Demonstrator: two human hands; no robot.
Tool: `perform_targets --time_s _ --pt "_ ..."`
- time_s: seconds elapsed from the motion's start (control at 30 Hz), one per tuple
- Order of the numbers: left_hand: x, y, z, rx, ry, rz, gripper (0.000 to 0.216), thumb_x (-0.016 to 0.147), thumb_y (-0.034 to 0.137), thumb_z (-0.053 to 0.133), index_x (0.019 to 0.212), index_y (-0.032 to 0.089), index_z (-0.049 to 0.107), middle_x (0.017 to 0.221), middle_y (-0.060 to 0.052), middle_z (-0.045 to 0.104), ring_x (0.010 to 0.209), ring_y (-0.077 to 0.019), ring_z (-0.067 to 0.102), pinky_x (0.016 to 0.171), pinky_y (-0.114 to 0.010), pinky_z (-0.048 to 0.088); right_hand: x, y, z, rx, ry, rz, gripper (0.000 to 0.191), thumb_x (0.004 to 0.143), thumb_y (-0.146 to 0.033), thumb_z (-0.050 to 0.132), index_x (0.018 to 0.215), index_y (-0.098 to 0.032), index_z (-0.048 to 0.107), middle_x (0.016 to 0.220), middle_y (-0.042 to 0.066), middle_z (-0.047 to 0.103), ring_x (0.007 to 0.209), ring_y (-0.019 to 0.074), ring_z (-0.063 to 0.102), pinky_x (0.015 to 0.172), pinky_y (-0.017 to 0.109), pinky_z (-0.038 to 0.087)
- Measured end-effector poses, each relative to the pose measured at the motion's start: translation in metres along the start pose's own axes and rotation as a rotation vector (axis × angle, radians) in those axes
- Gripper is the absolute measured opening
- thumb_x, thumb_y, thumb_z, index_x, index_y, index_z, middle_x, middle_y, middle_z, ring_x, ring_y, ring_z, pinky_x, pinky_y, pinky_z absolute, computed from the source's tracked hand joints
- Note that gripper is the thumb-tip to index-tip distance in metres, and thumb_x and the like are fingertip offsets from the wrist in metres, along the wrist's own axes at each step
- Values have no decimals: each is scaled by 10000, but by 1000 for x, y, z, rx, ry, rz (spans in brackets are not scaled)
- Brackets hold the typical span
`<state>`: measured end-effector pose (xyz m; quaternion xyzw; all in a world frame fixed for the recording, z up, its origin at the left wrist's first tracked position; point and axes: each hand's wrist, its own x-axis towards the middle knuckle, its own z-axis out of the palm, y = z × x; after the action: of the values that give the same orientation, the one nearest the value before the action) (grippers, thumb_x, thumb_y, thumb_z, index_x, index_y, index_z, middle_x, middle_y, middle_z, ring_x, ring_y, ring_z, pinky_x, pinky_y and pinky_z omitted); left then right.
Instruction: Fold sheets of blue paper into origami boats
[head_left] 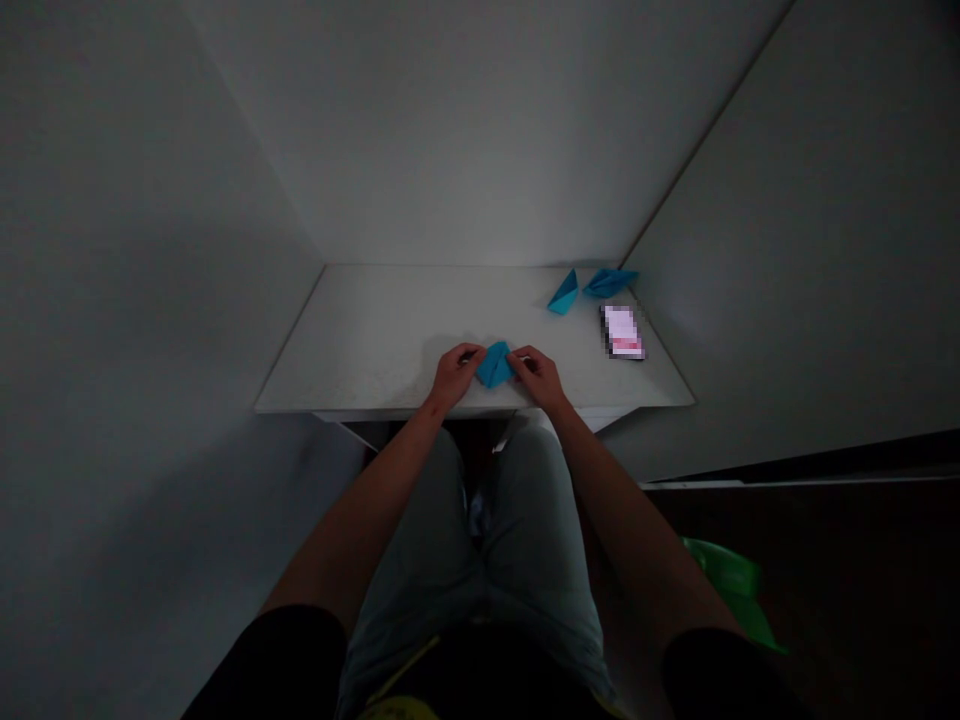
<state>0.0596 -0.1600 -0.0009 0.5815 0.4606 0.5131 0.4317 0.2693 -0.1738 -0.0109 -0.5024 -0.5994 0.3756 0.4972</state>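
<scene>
Dimly lit, viewed from above. Close to the near edge of a smooth, matte white table (360,340), a small blue paper (496,364), creased into a flat, pointed, kite-like shape. Left hand (454,372) pinching its left corner, right hand (538,376) pinching its right corner, fingertips closed on the sheet from both sides. Far right on the table, a sharp blue paper triangle (563,293), just beside a flatter blue boat-like fold (610,282). Nearer, a flat rectangular card (623,332), pixelated. Low right, something glossy green (731,590) on the dark floor.
</scene>
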Motion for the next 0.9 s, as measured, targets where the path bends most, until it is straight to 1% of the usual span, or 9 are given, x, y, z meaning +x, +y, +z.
perform_targets --time_s 0.2,0.33,0.43,0.53,0.63,0.7,0.77,0.83,0.9 --pt "2 -4 -2 -16 46 -5 345 971 534 732 962 191 762 1008 -86 814 988 -226 750 915 -357 608 1 5 -1 28 66 6 586 867 -843 720 923 -260 698 724 -13 673 607 164 627 574 300 540" --pt "4 -11 -1 -43 159 -39 367 1022 563 684 996 197 686 1007 -79 778 979 -209 736 926 -361 625 3 8 -2 64 153 -28 558 903 -823 682 970 -274 608 799 -16 664 598 153 617 557 300 542" --pt "6 -16 1 -145 260 -96 342 1076 557 619 1052 216 591 1041 -63 742 928 -182 743 871 -350 660 6 10 -2 94 227 -27 544 933 -818 636 981 -290 511 772 -45 608 560 142 608 528 286 522" --pt "7 -16 2 -241 297 -158 343 1096 564 597 1093 227 534 1019 -46 728 841 -168 766 850 -370 686 8 12 -1 135 254 -10 566 920 -823 647 974 -296 446 740 -73 576 515 126 594 510 270 500" --pt "6 -13 1 -294 254 -164 401 1040 598 688 1110 222 565 990 -42 760 860 -190 791 891 -410 695 9 12 -2 148 245 -7 575 915 -832 636 1005 -301 434 749 -79 600 492 121 587 495 266 482" --pt "5 -10 -1 -272 176 -140 466 927 603 824 1085 208 633 995 -52 795 910 -217 794 912 -423 688 8 11 -4 129 223 -5 571 922 -836 612 1026 -305 432 748 -78 609 495 127 589 497 272 482" --pt "2 -8 -4 -178 93 -124 496 798 587 927 999 188 710 969 -63 816 927 -247 783 906 -426 672 7 9 -5 117 189 3 572 917 -840 607 1037 -308 434 732 -79 604 503 136 589 505 280 488" --pt "0 -7 -7 -74 54 -121 465 744 581 943 888 181 755 897 -63 812 906 -267 768 859 -415 648 6 6 -6 123 147 13 595 873 -836 668 1039 -310 444 699 -88 588 512 142 577 512 283 491" --pt "-1 -5 -8 -20 36 -107 445 749 608 910 815 191 768 833 -55 795 873 -272 754 800 -396 620 4 2 -5 131 110 26 648 773 -805 798 1029 -307 474 681 -91 583 533 147 567 519 285 493"
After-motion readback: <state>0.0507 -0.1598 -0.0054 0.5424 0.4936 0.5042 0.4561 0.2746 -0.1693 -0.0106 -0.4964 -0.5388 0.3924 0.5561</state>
